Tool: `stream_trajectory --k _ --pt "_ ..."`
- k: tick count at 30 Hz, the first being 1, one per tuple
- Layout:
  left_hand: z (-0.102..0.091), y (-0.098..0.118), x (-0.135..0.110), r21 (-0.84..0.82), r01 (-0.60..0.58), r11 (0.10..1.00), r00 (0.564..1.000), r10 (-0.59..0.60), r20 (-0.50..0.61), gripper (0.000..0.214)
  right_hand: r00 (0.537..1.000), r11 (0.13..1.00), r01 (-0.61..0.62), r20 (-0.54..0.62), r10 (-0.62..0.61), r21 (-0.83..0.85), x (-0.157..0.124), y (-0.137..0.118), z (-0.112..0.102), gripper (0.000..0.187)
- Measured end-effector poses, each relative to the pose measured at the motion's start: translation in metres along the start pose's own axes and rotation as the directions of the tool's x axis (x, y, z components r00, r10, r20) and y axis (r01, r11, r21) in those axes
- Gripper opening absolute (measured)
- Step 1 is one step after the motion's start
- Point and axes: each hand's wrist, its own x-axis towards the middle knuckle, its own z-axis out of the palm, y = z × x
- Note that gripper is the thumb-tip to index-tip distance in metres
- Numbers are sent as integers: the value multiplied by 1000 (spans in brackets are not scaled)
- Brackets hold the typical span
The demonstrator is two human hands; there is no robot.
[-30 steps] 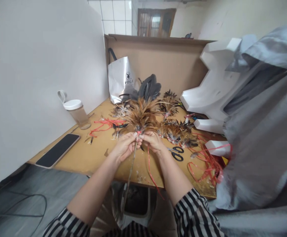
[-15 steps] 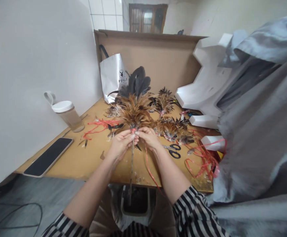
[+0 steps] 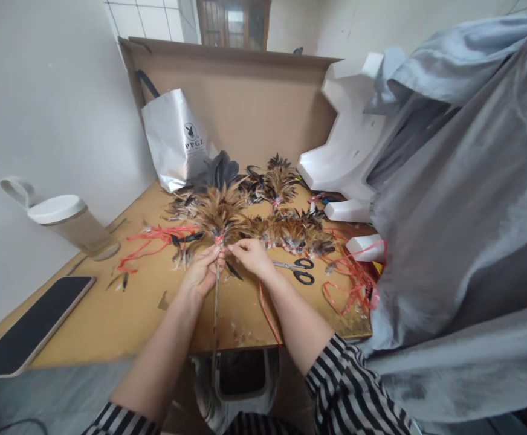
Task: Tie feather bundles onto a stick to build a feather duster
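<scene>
My left hand and my right hand meet over the wooden table, fingers pinched together at the base of a brown feather bundle. A thin stick runs from the bundle down past the table's front edge, gripped by my left hand. A red string trails down from under my right hand, whose fingertips pinch it at the red binding.
More feather bundles and black scissors lie right of my hands. Loose red strings lie left, a tangle right. A phone, a lidded cup, a silver bag, white foam pieces and grey cloth surround the table.
The view has swung right, so everything sits further left in the picture. My hands stay pinched at the bundle's base.
</scene>
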Motion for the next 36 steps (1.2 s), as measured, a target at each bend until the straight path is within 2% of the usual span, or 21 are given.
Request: stream_trajectory --k 2,6,9,11,14,18,21,23,25,27,29,31,32,34,36 --pt "-6 0 0 -34 4 999 1000 -4 -3 15 1000 999 -26 14 27 -28 3 4 -10 35" --pt "-12 0 -2 -82 -2 997 1000 2 7 14 982 993 -110 -157 101 -47 10 10 -40 23" --pt "-13 -2 -3 -98 -4 995 999 10 53 14 968 959 -165 -222 113 -232 12 12 -61 17" --pt "-13 -3 -3 -95 -9 995 997 17 81 13 968 898 -194 -225 110 -394 11 10 -69 16" --pt "-12 -4 -3 -86 -21 996 996 29 90 13 964 764 -253 -223 145 -594 8 6 -71 16" --pt "-10 -4 -3 -80 -21 997 997 27 66 11 935 598 -353 -257 243 -720 7 6 -60 23" --pt "-10 -4 -3 -81 -19 996 998 23 52 10 919 532 -387 -269 287 -754 9 12 -52 30" --pt "-10 -4 -3 -81 -16 997 999 20 49 10 917 532 -395 -291 272 -749 10 18 -52 29" --pt "-11 -4 -2 -78 -16 997 999 20 50 10 918 588 -396 -314 242 -705 10 24 -55 25" --pt "-12 -4 -2 -72 -21 997 998 25 57 9 921 705 -376 -325 214 -601 10 29 -60 20" --pt "-13 -5 -1 -70 -28 997 997 33 69 10 919 854 -337 -334 207 -397 10 33 -65 16" --pt "-14 -5 -1 -71 -37 997 996 42 75 11 909 952 -292 -336 246 -92 9 34 -68 19" --pt "-14 -5 -1 -71 -39 997 996 45 76 11 904 959 -275 -319 284 75 8 32 -69 22" --pt "-14 -5 -1 -66 -42 997 996 47 71 11 908 900 -251 -236 346 357 7 26 -69 29" --pt "-13 -5 -2 -57 -46 997 997 49 64 11 925 817 -235 -136 354 527 5 16 -68 35"
